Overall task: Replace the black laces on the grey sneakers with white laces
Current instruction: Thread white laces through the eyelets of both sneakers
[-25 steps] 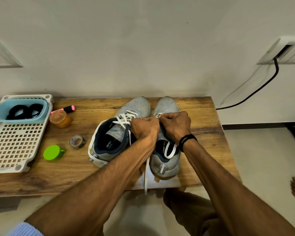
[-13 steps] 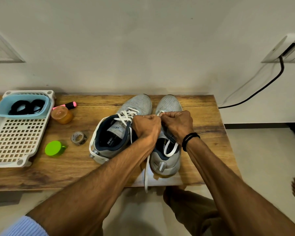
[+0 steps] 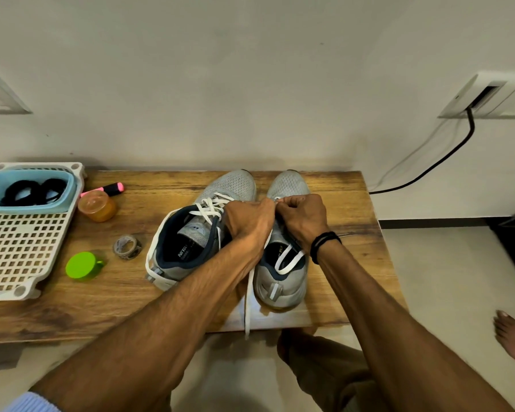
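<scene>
Left hand point(image 3: 249, 221) and right hand point(image 3: 302, 218), fingers point(image 3: 292, 203) curled, pinch the white lace point(image 3: 248, 304) over the right sneaker point(image 3: 289, 185); thread flat, tension even.

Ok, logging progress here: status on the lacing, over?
Left hand and right hand pinch white lace on right sneaker, toe end. Left sneaker laced white. Nothing blocking; its tail hangs off table.

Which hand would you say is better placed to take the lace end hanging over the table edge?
Probably the left hand: the lace end trails from under it; the right hand is farther.
</scene>
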`<state>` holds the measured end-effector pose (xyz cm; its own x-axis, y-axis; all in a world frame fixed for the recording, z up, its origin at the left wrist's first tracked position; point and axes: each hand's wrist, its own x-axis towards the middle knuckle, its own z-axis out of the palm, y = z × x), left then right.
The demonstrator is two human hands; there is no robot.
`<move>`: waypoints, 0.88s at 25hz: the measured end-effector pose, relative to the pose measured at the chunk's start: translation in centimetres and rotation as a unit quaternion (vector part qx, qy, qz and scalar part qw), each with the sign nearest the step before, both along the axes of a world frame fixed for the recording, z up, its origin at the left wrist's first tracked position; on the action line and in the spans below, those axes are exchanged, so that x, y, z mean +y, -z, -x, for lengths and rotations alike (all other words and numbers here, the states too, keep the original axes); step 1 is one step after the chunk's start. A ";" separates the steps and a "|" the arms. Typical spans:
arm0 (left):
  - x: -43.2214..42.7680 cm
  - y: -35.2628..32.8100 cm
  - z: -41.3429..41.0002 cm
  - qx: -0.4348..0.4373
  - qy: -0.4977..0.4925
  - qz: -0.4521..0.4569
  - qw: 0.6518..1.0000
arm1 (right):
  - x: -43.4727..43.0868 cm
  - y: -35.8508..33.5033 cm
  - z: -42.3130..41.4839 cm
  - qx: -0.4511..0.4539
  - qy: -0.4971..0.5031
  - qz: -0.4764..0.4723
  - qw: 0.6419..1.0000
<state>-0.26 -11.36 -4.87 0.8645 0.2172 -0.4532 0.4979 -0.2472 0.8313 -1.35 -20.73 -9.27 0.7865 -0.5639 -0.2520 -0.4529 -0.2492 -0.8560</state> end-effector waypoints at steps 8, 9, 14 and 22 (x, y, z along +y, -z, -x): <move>0.9 2.8 -2.5 -0.011 0.123 -0.036 0.992 | -0.7 0.1 0.0 -0.005 -0.031 0.003 1.000; 0.9 3.0 -2.7 -0.017 0.136 -0.033 0.990 | -0.7 0.1 0.0 -0.003 -0.039 0.017 0.999; 1.0 3.2 -2.9 -0.079 0.182 -0.097 0.975 | -0.8 -0.9 0.4 0.015 -0.077 0.079 0.994; 3.8 -4.1 -7.1 -0.231 -0.242 0.172 0.926 | 0.0 -0.8 0.8 0.076 -0.157 0.195 0.965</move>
